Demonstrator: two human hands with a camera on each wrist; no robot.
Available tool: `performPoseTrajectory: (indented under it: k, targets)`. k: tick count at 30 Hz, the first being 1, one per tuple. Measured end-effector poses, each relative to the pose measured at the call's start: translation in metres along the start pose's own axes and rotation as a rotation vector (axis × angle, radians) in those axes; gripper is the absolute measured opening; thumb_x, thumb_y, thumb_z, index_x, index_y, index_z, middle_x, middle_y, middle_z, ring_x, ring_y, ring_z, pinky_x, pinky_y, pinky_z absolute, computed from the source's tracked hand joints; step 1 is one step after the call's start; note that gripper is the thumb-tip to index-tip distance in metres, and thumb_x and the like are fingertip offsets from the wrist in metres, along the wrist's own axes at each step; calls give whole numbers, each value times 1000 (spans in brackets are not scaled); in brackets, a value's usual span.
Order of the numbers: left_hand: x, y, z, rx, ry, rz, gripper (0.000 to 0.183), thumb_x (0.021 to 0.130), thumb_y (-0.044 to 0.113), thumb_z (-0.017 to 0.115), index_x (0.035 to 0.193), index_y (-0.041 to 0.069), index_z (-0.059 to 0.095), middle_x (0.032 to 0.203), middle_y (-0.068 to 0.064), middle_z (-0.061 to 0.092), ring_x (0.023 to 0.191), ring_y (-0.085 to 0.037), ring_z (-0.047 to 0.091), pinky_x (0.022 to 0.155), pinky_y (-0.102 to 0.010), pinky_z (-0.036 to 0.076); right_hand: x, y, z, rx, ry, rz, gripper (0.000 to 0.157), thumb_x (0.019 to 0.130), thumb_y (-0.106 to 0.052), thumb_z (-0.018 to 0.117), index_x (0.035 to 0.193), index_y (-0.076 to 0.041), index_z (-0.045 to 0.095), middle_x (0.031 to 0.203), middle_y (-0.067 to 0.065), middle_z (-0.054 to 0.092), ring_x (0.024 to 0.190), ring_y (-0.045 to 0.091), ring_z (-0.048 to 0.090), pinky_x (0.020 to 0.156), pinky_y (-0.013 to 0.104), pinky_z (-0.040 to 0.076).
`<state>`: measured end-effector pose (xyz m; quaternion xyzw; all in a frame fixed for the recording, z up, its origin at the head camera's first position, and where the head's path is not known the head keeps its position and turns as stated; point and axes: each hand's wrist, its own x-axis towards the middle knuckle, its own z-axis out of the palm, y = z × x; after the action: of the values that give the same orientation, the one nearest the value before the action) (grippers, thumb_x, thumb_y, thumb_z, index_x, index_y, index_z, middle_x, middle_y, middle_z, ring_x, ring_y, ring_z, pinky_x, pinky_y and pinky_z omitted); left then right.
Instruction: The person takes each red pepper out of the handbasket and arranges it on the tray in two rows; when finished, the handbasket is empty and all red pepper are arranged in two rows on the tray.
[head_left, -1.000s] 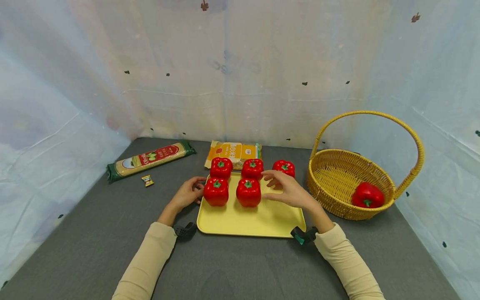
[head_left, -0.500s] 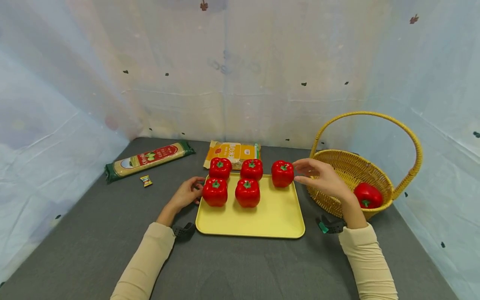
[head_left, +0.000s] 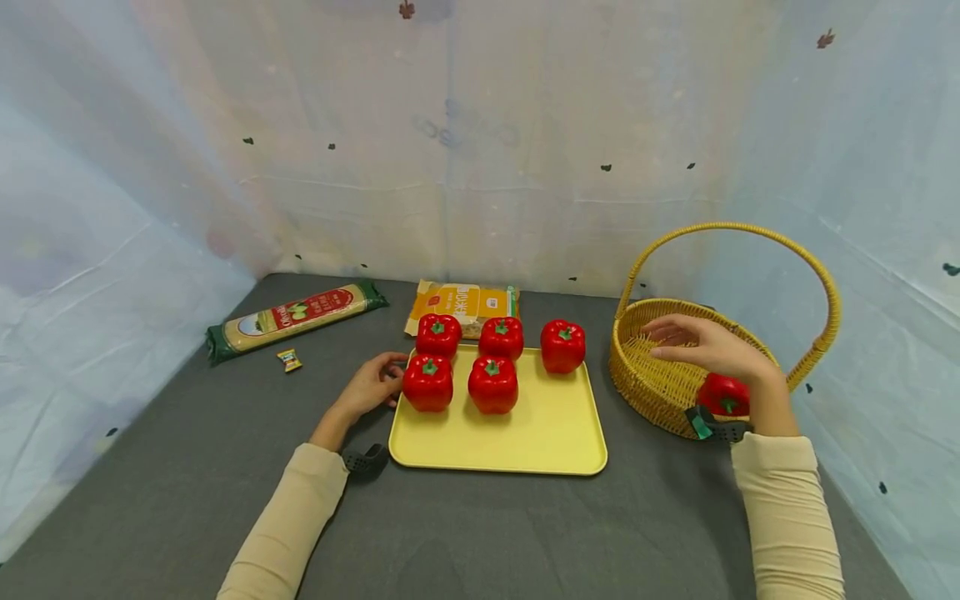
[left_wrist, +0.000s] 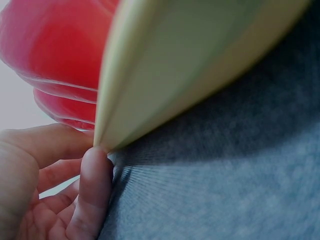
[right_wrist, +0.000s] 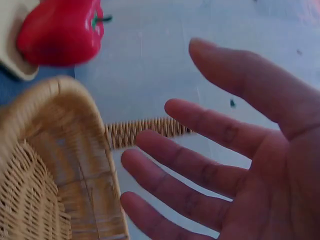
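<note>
In the head view my left hand is at the left edge of a yellow tray. The left wrist view shows its thumb and a finger pinching the tray's rim. Several red bell peppers with green stems stand upright on the tray, among them a front-left pepper, a front-middle one and a back-right one. My right hand holds nothing and hovers over a yellow wicker basket, its fingers spread. Inside the basket lies one red bell pepper, partly hidden by my right wrist.
Behind the tray lies an orange-and-yellow food packet. A long green-ended packet and a small yellow wrapped sweet are at the back left. The basket's tall arched handle rises at the right.
My right hand has moved from over the tray, past the back-right pepper, rightward to above the basket. That pepper now stands at the tray's back-right corner. My left hand stays at the tray.
</note>
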<state>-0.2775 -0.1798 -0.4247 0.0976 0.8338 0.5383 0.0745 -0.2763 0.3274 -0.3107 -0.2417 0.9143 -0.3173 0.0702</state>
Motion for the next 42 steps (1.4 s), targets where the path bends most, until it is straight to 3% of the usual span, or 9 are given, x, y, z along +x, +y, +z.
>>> performPoseTrajectory:
  k: [9, 21, 34, 38, 42]
  targets:
    - [16, -30, 0, -17, 8, -11, 44, 93, 9, 56, 133, -2, 42, 100, -18, 54, 67, -18, 56, 56, -31, 53, -11, 28, -15, 36, -15, 163, 49, 94, -34, 56, 133, -7, 44, 129, 17, 50, 119, 34, 46, 92, 46, 43]
    - [15, -29, 1, -8, 12, -1, 43, 92, 8, 55, 132, -2, 43, 98, -17, 55, 68, -18, 56, 56, -32, 54, -23, 46, -31, 4, -74, 292, 60, 94, -37, 54, 138, -1, 36, 133, 31, 40, 119, 45, 41, 92, 57, 40]
    - [17, -32, 1, -15, 10, -13, 43, 92, 10, 57, 132, -1, 43, 98, -16, 54, 66, -16, 56, 56, -29, 53, -20, 77, -29, -23, -208, 383, 69, 88, -37, 61, 139, 1, 34, 133, 36, 36, 118, 48, 40, 85, 50, 46]
    - [17, -32, 0, -15, 18, -17, 43, 92, 10, 57, 131, 0, 44, 98, -16, 54, 67, -17, 56, 56, -30, 54, -20, 79, -28, -18, -223, 407, 70, 86, -36, 65, 138, 1, 36, 132, 34, 39, 115, 43, 45, 83, 43, 48]
    - [17, -33, 1, -18, 23, -20, 42, 92, 10, 58, 131, 1, 45, 98, -15, 54, 67, -18, 56, 57, -30, 54, -20, 81, -28, 13, -241, 428, 67, 85, -31, 67, 135, 4, 40, 126, 28, 44, 102, 28, 53, 77, 35, 50]
